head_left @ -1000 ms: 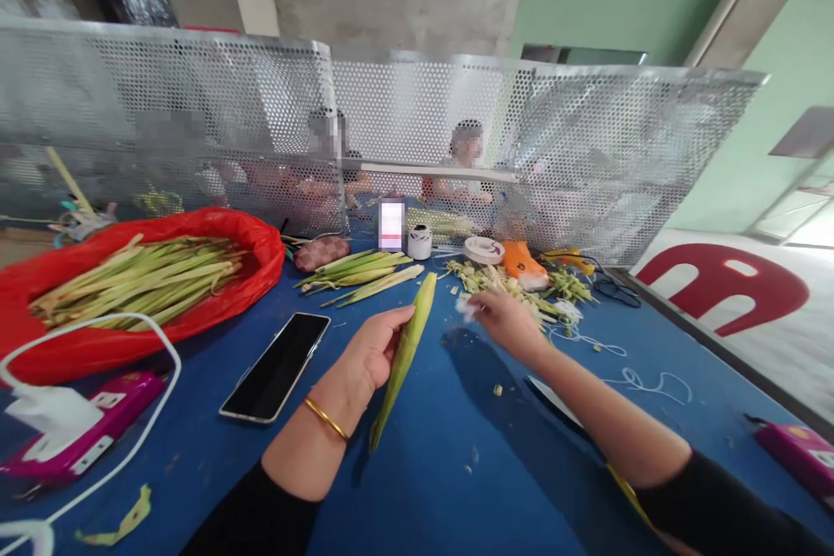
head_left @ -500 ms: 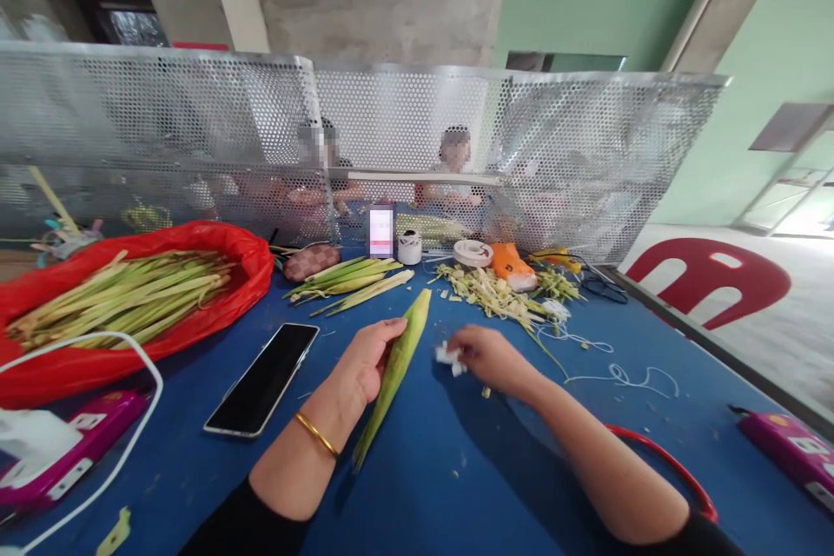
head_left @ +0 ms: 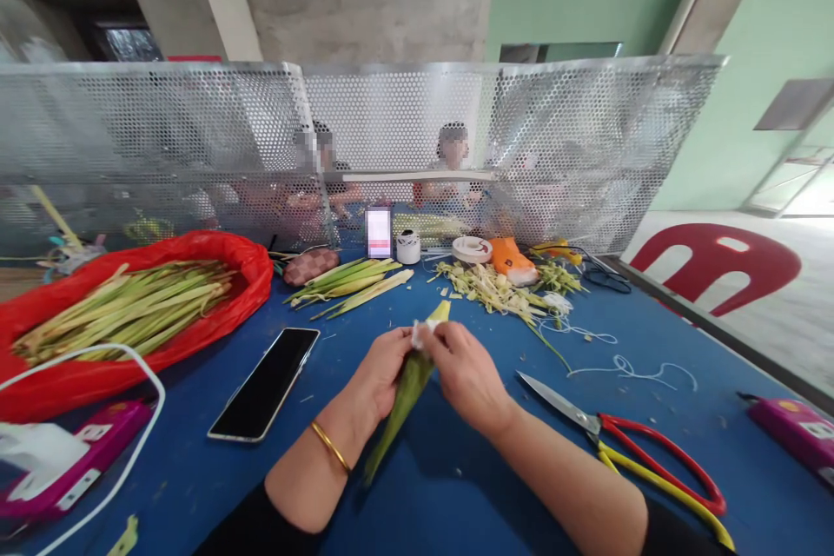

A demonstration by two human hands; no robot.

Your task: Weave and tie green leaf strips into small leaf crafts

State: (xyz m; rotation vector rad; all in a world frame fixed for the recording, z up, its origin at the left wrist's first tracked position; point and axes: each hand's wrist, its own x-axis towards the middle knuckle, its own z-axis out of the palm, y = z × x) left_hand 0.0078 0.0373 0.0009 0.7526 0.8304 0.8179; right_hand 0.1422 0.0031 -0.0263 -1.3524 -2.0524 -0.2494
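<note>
Left hand (head_left: 383,369): fingers closed around the side of a green husk (head_left: 405,395). Right hand (head_left: 470,378): fingers pinched together on a small white wad (head_left: 420,335), which lies against the upper part of the husk. The 2 hands are close together at the husk. The husk is held at a slant in front of the wearer; the pale tip points away, the narrow tail points back and to the left. Whether the tail touches the blue surface (head_left: 407,526) cannot be told.

Right of the right forearm: 1 pair of scissors (head_left: 592,424), 1 red and 1 yellow handle, blades toward the far side. Left of the left hand: 1 phone (head_left: 264,384), dark screen up.

Beyond the hands: loose husks (head_left: 352,280) to the left; pale trimmings (head_left: 492,288) and white string (head_left: 625,367) to the right. Far left: red bag (head_left: 255,268) containing long husk strips (head_left: 123,313). Rear: perforated metal screen (head_left: 400,109), with people (head_left: 449,187) visible through it.
</note>
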